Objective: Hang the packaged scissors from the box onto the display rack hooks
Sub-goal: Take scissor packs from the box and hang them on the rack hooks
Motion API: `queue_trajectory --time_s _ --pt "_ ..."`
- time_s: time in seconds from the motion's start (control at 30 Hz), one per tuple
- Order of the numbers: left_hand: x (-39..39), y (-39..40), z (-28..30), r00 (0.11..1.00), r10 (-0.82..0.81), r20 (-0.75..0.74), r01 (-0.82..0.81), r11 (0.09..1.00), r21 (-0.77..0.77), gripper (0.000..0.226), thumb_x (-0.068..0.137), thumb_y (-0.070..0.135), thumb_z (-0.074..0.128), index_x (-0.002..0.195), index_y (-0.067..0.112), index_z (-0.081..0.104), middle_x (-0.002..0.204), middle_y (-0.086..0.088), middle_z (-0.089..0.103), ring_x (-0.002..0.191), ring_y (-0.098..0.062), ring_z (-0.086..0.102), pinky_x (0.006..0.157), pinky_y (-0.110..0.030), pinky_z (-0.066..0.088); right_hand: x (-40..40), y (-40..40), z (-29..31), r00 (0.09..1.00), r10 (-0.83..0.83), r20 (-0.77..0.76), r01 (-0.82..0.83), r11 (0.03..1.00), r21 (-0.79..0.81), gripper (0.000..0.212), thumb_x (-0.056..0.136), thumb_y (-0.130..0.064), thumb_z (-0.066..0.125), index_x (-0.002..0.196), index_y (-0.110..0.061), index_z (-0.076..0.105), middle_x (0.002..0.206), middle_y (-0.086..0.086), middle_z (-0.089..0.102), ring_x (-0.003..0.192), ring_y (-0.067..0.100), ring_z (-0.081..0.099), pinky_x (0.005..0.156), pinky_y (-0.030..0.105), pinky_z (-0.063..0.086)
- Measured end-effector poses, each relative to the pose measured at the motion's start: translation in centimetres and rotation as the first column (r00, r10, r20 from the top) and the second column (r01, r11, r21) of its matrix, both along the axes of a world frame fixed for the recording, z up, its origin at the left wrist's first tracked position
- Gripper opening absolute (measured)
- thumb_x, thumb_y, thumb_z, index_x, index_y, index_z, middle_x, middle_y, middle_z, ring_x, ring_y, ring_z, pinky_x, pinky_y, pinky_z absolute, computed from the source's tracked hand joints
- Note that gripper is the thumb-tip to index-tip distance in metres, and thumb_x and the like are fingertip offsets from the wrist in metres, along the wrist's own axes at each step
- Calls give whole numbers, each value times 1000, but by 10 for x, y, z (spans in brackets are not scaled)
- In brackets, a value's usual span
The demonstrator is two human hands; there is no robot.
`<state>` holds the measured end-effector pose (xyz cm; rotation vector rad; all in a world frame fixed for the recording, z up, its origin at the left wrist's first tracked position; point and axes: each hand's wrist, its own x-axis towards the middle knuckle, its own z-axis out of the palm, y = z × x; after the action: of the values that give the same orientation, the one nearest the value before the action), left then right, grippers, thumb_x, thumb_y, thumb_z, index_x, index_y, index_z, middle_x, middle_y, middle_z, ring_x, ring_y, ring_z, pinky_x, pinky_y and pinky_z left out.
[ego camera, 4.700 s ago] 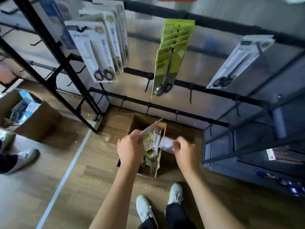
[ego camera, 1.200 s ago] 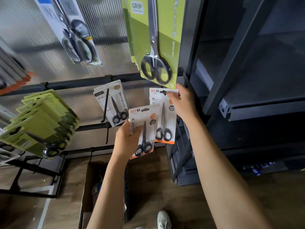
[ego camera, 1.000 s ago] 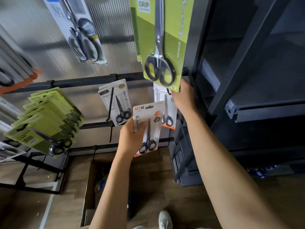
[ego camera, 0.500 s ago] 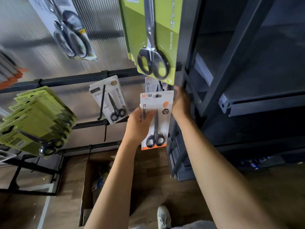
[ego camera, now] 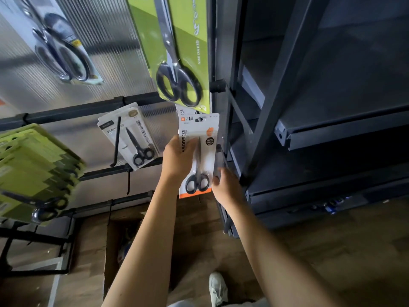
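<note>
My left hand [ego camera: 177, 158] grips a white and orange scissors pack [ego camera: 200, 156] by its left edge and holds it upright at the rack's right end. The slot at the pack's top sits at a hook under the big green pack. A second pack of the same kind [ego camera: 183, 111] hangs just behind it, mostly hidden. My right hand [ego camera: 228, 187] is low beside the held pack's bottom right corner, fingers spread, holding nothing. The cardboard box [ego camera: 110, 251] stands on the floor below.
A large green scissors pack [ego camera: 174, 52] hangs above the held one. A white pack [ego camera: 130, 136] hangs to the left, beside a bare black hook [ego camera: 116, 147]. Stacked green packs [ego camera: 33, 173] fill the far left. Dark metal shelving [ego camera: 321, 129] stands on the right.
My right hand has let go of the pack hung at the hook and dropped down to the held pack's lower corner. My left hand has lifted its pack up to the same hook.
</note>
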<state>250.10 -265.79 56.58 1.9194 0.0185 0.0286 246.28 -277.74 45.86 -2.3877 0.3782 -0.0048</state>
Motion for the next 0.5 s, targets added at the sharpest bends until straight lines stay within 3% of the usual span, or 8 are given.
queue_trajectory --time_s 0.13,0.5 --pt "8 -2 -5 999 52 -12 -52 999 6 25 92 21 58 71 17 46 60 5 43 51 -7 34 41 -11 28 -9 1 -10 999 52 -13 -53 996 -78 32 94 -14 47 123 -1 51 130 15 50 119 29 48 97 33 38" --pt "59 -6 -15 987 120 -107 -115 992 47 25 89 32 60 86 9 51 67 4 44 62 -12 40 53 -25 33 -31 -4 -24 985 76 -155 -100 983 -153 43 96 -22 47 137 -7 41 143 10 40 130 26 40 108 32 33"
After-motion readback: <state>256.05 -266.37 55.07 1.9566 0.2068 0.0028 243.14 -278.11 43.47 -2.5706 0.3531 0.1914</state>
